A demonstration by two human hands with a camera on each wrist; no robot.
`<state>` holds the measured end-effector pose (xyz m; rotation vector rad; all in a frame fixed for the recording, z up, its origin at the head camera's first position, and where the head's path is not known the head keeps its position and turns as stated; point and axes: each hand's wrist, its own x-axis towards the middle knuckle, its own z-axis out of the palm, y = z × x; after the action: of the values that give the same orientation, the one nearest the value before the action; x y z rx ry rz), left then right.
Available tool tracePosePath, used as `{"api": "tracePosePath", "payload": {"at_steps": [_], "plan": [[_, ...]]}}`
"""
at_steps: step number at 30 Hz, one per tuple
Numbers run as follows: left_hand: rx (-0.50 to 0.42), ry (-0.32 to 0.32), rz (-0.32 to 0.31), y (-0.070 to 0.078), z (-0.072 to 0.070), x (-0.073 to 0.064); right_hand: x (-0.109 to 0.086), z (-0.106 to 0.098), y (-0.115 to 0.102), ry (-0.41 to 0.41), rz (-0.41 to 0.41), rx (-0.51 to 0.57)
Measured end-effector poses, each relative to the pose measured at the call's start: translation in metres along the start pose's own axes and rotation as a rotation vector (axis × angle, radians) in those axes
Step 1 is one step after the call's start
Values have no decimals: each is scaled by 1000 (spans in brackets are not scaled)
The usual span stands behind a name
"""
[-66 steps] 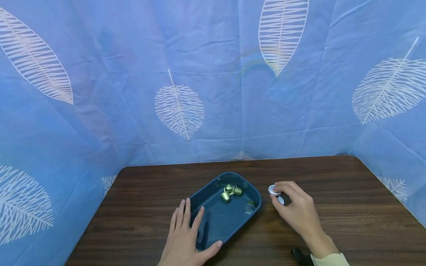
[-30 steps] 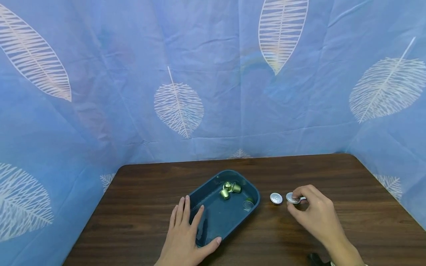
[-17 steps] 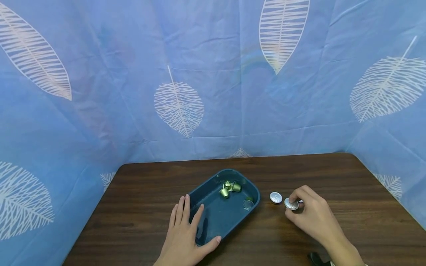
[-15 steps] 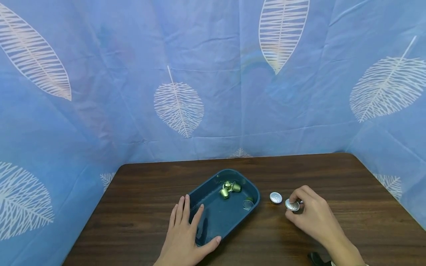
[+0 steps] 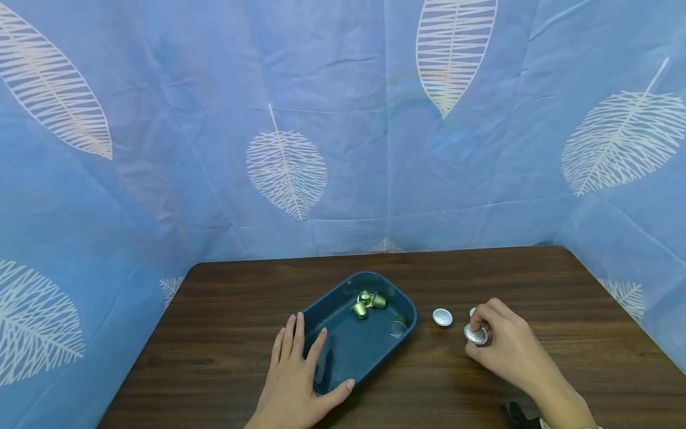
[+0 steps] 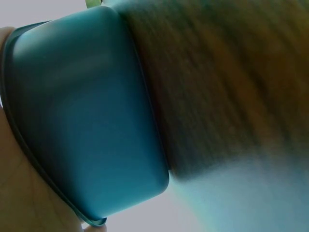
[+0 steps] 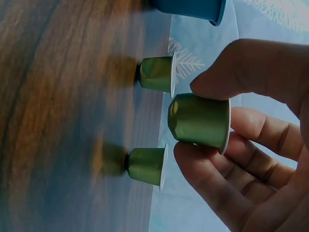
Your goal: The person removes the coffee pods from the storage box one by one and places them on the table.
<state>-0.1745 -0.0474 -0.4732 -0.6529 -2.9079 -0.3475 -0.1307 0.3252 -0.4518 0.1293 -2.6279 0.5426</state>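
Observation:
My right hand pinches a green coffee capsule between thumb and fingers, its silver lid facing up in the head view. In the right wrist view the capsule is raised off the table. Two more green capsules stand lid up beside it: one capsule towards the tray, the other capsule mostly hidden behind my fingers in the head view. My left hand rests on the near end of a dark blue tray, fingers extended and spread along its rim.
Inside the tray, several green capsules lie towards the far end, one of them apart near the right wall. Brown wooden table surrounds the tray. A blue leaf-patterned cloth hangs behind the table.
My right hand has moved right, away from the tray, and then slightly nearer to me with the pinched capsule. A capsule now stands alone beside the tray. My left hand stays put.

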Motion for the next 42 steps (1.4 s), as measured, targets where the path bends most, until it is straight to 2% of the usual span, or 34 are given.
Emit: {"api": "tracePosePath", "payload": {"at_steps": [6,15,23,31,39,42], "plan": [[-28,-10,10,-2,1,-1,-1,-2,4,-22,2,-15],[-12,-8,-3,-2,1,-2,-4,-5,10,-103,41,-36],[-26,4,9,-2,3,-2,-4,-8,15,-140,101,-57],[-26,11,7,-2,3,-1,-5,-5,20,-184,103,-84],[-22,-3,6,-1,2,-1,-5,-6,23,-174,100,-79],[-22,-29,-4,0,1,-1,-5,-6,23,-182,105,-82]]}}
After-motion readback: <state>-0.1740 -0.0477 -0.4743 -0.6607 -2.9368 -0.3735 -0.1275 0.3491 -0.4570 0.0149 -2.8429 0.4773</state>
